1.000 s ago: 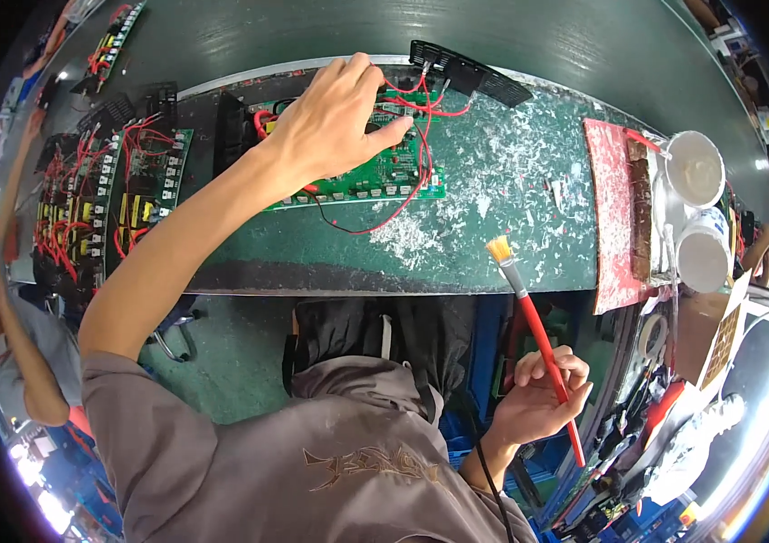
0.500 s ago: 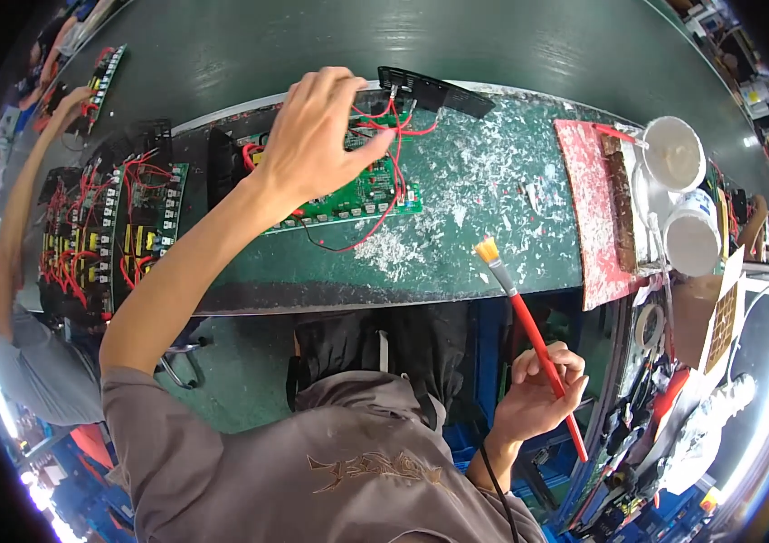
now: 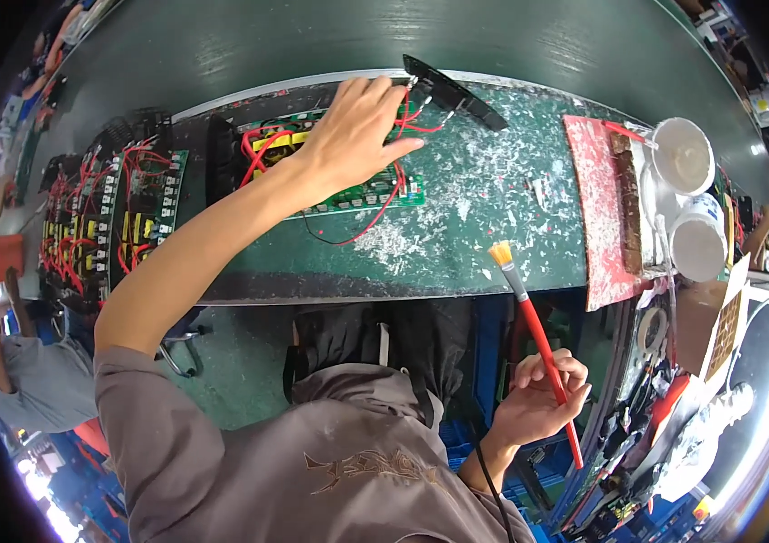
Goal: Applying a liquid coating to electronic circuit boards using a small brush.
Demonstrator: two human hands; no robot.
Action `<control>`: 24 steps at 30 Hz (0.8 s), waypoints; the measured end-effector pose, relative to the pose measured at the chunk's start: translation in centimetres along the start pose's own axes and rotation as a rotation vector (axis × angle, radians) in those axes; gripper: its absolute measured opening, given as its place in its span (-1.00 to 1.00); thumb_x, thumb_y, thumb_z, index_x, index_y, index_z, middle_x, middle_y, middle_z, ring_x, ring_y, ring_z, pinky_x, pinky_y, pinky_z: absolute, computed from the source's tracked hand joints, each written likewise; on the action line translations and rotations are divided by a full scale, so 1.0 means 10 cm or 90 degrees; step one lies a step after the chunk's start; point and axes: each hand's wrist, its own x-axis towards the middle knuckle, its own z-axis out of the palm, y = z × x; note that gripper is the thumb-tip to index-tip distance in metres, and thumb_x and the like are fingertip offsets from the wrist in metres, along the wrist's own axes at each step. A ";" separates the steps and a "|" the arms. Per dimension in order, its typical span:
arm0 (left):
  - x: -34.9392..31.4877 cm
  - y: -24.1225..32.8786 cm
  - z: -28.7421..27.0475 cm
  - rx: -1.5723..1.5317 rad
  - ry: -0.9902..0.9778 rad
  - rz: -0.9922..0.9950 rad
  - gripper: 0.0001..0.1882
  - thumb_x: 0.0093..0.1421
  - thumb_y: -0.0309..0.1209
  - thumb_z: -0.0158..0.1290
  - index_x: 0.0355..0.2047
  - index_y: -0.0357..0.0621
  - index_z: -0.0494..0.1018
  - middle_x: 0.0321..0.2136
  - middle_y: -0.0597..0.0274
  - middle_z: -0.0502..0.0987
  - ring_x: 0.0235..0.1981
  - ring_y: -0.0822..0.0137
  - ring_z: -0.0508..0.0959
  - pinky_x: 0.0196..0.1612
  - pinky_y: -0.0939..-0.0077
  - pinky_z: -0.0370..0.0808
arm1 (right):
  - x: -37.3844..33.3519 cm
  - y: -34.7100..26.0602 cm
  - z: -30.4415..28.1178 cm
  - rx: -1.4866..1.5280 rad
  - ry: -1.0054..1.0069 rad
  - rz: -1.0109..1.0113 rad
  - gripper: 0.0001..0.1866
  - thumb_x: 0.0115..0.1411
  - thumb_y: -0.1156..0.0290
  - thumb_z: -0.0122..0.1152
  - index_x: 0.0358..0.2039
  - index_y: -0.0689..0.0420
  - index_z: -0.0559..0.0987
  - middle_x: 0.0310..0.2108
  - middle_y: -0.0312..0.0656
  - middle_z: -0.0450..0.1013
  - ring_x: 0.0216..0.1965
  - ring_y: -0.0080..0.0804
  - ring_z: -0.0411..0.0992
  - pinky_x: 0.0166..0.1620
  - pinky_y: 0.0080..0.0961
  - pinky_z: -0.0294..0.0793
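Observation:
My left hand [image 3: 353,136] reaches over a green circuit board [image 3: 375,193] with red wires and yellow parts. Its thumb is spread, and its fingertips lie at the left end of a black slotted panel [image 3: 457,95]; whether they touch it I cannot tell. Red wires [image 3: 421,125] run from the board to this panel, which stands at a slant beyond the board. In my right hand [image 3: 543,394], held off the bench's near edge, is a paintbrush [image 3: 536,335] with a red handle and pale yellow bristles pointing up and away. Part of the board is hidden under my left hand.
More wired circuit boards [image 3: 145,213] stand in rows at the left. White flakes litter the green bench top [image 3: 493,181]. At the right are a red flake-covered mat [image 3: 597,213] and two white tubs [image 3: 683,156]. A co-worker's sleeve [image 3: 41,385] shows at far left.
My left hand has moved right and slightly away, and the black panel has shifted right and tilted more steeply. The paintbrush has moved slightly right. At far left, the co-worker's arm has drawn back.

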 end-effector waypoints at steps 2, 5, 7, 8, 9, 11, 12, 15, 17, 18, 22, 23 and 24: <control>0.01 0.01 -0.02 -0.016 0.008 0.004 -0.54 0.10 -0.20 0.17 -0.18 -0.35 0.36 -0.25 0.00 0.36 -0.13 0.02 0.38 -0.01 0.21 0.33 | 0.01 0.02 0.01 0.009 -0.014 0.010 -0.50 0.38 0.01 -0.32 -0.33 0.20 0.40 -0.50 -0.20 0.22 -0.66 -0.48 0.20 -0.61 -0.60 0.13; 0.04 0.03 0.01 0.005 0.004 0.026 -0.64 0.01 -0.24 0.23 -0.40 -0.30 0.41 -0.36 0.06 0.41 -0.20 0.11 0.43 -0.04 0.26 0.36 | 0.01 0.02 0.00 0.013 -0.020 -0.001 -0.51 0.38 0.02 -0.31 -0.33 0.19 0.41 -0.49 -0.21 0.23 -0.65 -0.49 0.19 -0.60 -0.61 0.12; 0.02 0.04 -0.01 0.001 0.014 0.022 -0.65 0.01 -0.25 0.23 -0.40 -0.31 0.42 -0.37 0.06 0.42 -0.20 0.12 0.43 -0.04 0.27 0.37 | 0.03 -0.01 0.05 0.014 -0.017 0.002 -0.52 0.38 0.02 -0.31 -0.34 0.19 0.41 -0.48 -0.22 0.23 -0.64 -0.50 0.17 -0.59 -0.61 0.10; 0.01 0.03 0.00 0.015 0.019 0.030 -0.65 0.02 -0.24 0.22 -0.40 -0.32 0.44 -0.38 0.07 0.44 -0.23 0.13 0.45 -0.07 0.29 0.40 | 0.03 -0.03 0.08 -0.003 -0.014 -0.004 -0.52 0.38 0.03 -0.30 -0.33 0.18 0.41 -0.47 -0.22 0.25 -0.64 -0.50 0.16 -0.58 -0.62 0.08; -0.01 0.04 0.01 0.006 0.008 0.023 -0.64 0.05 -0.23 0.19 -0.37 -0.33 0.41 -0.39 0.04 0.42 -0.24 0.09 0.43 -0.07 0.27 0.38 | 0.03 -0.03 0.08 0.002 -0.020 -0.004 -0.52 0.38 0.03 -0.30 -0.33 0.18 0.41 -0.47 -0.22 0.25 -0.64 -0.50 0.16 -0.58 -0.62 0.08; -0.03 0.03 0.02 0.006 -0.017 0.021 -0.59 0.10 -0.20 0.16 -0.29 -0.38 0.43 -0.39 -0.01 0.42 -0.22 0.03 0.42 -0.04 0.23 0.38 | 0.01 -0.03 0.05 0.002 -0.027 -0.004 -0.52 0.38 0.02 -0.31 -0.33 0.18 0.42 -0.48 -0.22 0.25 -0.64 -0.51 0.16 -0.58 -0.62 0.08; -0.04 0.04 0.01 0.010 -0.014 0.019 -0.59 0.10 -0.20 0.16 -0.29 -0.38 0.43 -0.39 -0.01 0.42 -0.22 0.03 0.42 -0.04 0.23 0.38 | 0.00 -0.03 0.05 0.005 -0.031 -0.005 -0.52 0.38 0.02 -0.31 -0.33 0.18 0.42 -0.48 -0.22 0.25 -0.64 -0.51 0.16 -0.58 -0.62 0.08; -0.07 0.04 -0.07 -0.038 -0.073 -0.032 -0.49 0.13 -0.15 0.13 -0.17 -0.45 0.43 -0.24 -0.06 0.47 -0.07 -0.01 0.42 0.09 0.22 0.35 | -0.03 -0.04 0.06 -0.003 -0.019 -0.008 -0.52 0.38 0.02 -0.31 -0.33 0.18 0.42 -0.49 -0.23 0.25 -0.64 -0.51 0.15 -0.58 -0.63 0.08; -0.18 0.03 -0.22 -0.043 -0.027 -0.019 -0.48 0.13 -0.14 0.13 -0.16 -0.45 0.43 -0.18 -0.09 0.45 -0.03 -0.02 0.40 0.12 0.20 0.32 | -0.05 -0.05 0.01 0.005 -0.032 0.000 -0.52 0.38 0.02 -0.30 -0.33 0.19 0.42 -0.51 -0.23 0.25 -0.64 -0.52 0.15 -0.58 -0.63 0.09; -0.19 0.04 -0.31 -0.064 0.014 0.001 -0.47 0.13 -0.13 0.13 -0.15 -0.45 0.43 -0.12 -0.12 0.44 0.00 -0.02 0.39 0.14 0.18 0.30 | -0.05 -0.05 -0.02 0.001 -0.023 -0.001 -0.52 0.38 0.02 -0.30 -0.33 0.19 0.42 -0.51 -0.23 0.25 -0.64 -0.52 0.15 -0.58 -0.63 0.09; -0.46 -0.21 -0.84 0.092 -0.128 -0.130 -0.31 0.19 0.00 0.04 0.01 -0.49 0.34 0.01 -0.19 0.39 0.10 -0.04 0.37 0.18 0.20 0.27 | -0.07 -0.05 -0.05 -0.016 -0.003 -0.009 -0.52 0.38 0.02 -0.30 -0.33 0.19 0.42 -0.51 -0.23 0.24 -0.64 -0.51 0.15 -0.58 -0.63 0.10; -0.53 -0.26 -0.90 0.039 -0.176 -0.215 -0.28 0.20 0.02 0.03 0.03 -0.50 0.32 0.01 -0.20 0.39 0.09 -0.05 0.38 0.16 0.21 0.29 | -0.08 -0.05 -0.04 -0.020 0.005 -0.008 -0.52 0.38 0.02 -0.30 -0.33 0.19 0.42 -0.51 -0.23 0.24 -0.64 -0.51 0.16 -0.57 -0.63 0.10; -0.66 -0.35 -0.84 0.057 -0.091 -0.136 -0.27 0.20 0.07 0.00 -0.15 -0.61 0.39 -0.23 -0.25 0.46 -0.15 -0.11 0.48 0.02 0.16 0.39 | -0.08 -0.05 -0.03 -0.022 0.002 0.000 -0.52 0.38 0.02 -0.30 -0.33 0.19 0.42 -0.51 -0.23 0.24 -0.64 -0.51 0.16 -0.57 -0.63 0.10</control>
